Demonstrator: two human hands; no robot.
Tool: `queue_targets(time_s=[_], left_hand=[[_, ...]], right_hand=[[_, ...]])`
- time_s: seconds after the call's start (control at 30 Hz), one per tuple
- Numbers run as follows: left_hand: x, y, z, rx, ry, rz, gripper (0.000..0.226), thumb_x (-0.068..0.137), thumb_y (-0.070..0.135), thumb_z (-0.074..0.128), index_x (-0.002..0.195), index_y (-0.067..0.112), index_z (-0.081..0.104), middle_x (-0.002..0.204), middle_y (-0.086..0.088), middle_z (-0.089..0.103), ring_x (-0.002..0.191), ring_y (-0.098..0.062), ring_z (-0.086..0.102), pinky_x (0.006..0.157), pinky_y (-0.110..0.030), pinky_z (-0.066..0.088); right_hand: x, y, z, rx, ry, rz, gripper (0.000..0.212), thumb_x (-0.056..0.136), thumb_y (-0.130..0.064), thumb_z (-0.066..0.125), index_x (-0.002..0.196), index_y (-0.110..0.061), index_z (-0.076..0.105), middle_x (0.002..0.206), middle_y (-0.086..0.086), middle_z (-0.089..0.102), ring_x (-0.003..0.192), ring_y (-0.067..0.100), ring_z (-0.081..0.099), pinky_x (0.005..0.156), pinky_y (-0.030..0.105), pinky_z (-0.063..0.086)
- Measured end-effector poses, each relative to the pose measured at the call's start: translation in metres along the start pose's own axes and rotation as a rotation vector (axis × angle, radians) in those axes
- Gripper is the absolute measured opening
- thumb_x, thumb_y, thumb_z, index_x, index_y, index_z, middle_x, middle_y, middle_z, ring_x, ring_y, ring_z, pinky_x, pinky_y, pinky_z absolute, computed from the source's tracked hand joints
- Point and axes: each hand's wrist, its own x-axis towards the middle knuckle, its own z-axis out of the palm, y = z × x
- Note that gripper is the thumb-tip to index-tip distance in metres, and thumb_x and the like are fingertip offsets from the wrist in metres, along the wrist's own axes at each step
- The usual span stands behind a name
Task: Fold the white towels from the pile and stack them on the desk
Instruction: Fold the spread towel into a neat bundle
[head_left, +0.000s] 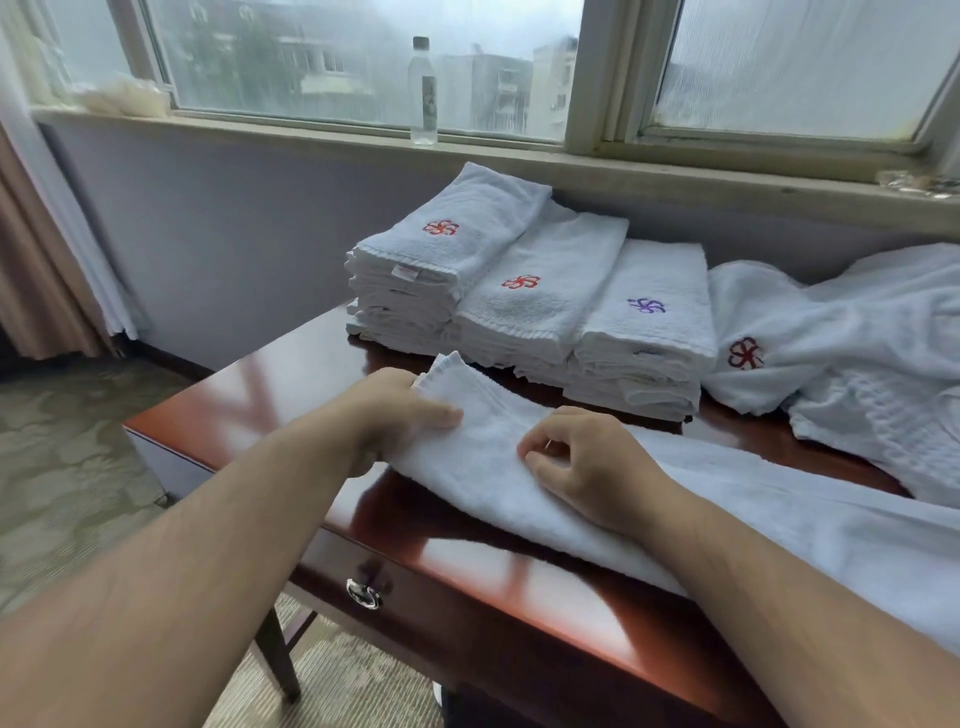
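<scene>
- Worktop (260, 395): glossy red-brown wood, one drawer at the front edge with a round metal pull (364, 593); carries all the linen listed below.
- Loose pile (857, 353): unfolded white towels heaped at the right end of the worktop, one showing a dark red flower emblem; touches the nearest folded stack.
- Towel in work (519, 483): white, lying lengthwise across the near part of the worktop, its right end running out of view; the left end is lifted and doubled over.
- Folded stacks (530, 301): three side-by-side piles of folded white towels at the back of the worktop, just behind the towel in work; top pieces bear red, red and purple flower emblems.
- Left hand (400, 410): at the towel's left end, fingers curled round the raised hem, thumb lying on top.
- Right hand (582, 457): resting on the towel's middle, fingers bent inward; whether they pinch cloth cannot be told.
- Bottle (423, 88): clear plastic, dark cap, upright on the window sill (311, 132).
</scene>
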Motion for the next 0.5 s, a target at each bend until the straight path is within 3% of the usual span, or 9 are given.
queue_targets(time_s=[0.1, 0.13, 0.2, 0.33, 0.4, 0.5], left_hand=[[-0.005, 0.003, 0.000, -0.405, -0.096, -0.027, 0.019, 0.089, 0.003, 0.067, 0.108, 0.006, 0.072, 0.104, -0.014, 0.076, 0.088, -0.026, 0.076, 0.078, -0.040, 0.061], [-0.006, 0.006, 0.002, -0.506, -0.090, 0.001, 0.021, 0.090, 0.000, 0.065, 0.108, 0.009, 0.071, 0.104, -0.014, 0.076, 0.086, -0.026, 0.075, 0.077, -0.039, 0.061], [-0.010, 0.014, 0.008, -0.677, -0.017, 0.073, 0.033, 0.090, -0.004, 0.064, 0.117, 0.014, 0.065, 0.111, -0.013, 0.074, 0.090, -0.026, 0.074, 0.079, -0.040, 0.061], [-0.020, 0.043, 0.031, -0.722, -0.141, 0.230, 0.043, 0.096, -0.003, 0.056, 0.138, 0.004, 0.055, 0.137, -0.024, 0.059, 0.111, -0.031, 0.063, 0.101, -0.042, 0.051], [-0.027, 0.066, 0.052, -0.713, -0.194, 0.247, 0.045, 0.096, -0.003, 0.057, 0.140, 0.007, 0.053, 0.132, -0.024, 0.062, 0.105, -0.029, 0.065, 0.094, -0.040, 0.055], [-0.038, 0.101, 0.097, -0.658, -0.270, 0.251, 0.048, 0.093, -0.002, 0.061, 0.137, 0.015, 0.053, 0.115, -0.020, 0.071, 0.086, -0.024, 0.071, 0.070, -0.030, 0.059]], right_hand=[[0.001, 0.001, -0.012, 0.059, -0.050, 0.121, 0.014, 0.090, -0.027, 0.067, 0.078, -0.032, 0.073, 0.078, -0.021, 0.070, 0.076, -0.003, 0.063, 0.062, 0.007, 0.042], [0.002, 0.001, -0.015, 0.098, -0.061, 0.148, 0.019, 0.090, -0.030, 0.064, 0.076, -0.021, 0.072, 0.076, -0.016, 0.071, 0.070, 0.004, 0.063, 0.059, 0.009, 0.039], [0.002, -0.003, -0.020, 0.224, -0.044, 0.200, 0.042, 0.092, -0.039, 0.059, 0.079, 0.000, 0.067, 0.065, -0.001, 0.065, 0.058, 0.018, 0.056, 0.060, 0.026, 0.043], [-0.006, -0.008, -0.038, 0.722, 0.049, 0.453, 0.054, 0.102, -0.049, 0.050, 0.092, -0.001, 0.075, 0.087, 0.012, 0.077, 0.088, 0.031, 0.075, 0.083, 0.041, 0.060], [-0.014, -0.003, -0.055, 0.912, 0.084, 0.550, 0.063, 0.102, -0.055, 0.044, 0.100, 0.002, 0.072, 0.093, 0.021, 0.076, 0.090, 0.036, 0.075, 0.079, 0.041, 0.060], [-0.038, 0.014, -0.088, 1.150, 0.153, 0.656, 0.079, 0.100, -0.066, 0.036, 0.110, 0.006, 0.067, 0.101, 0.028, 0.073, 0.093, 0.041, 0.074, 0.073, 0.041, 0.061]])
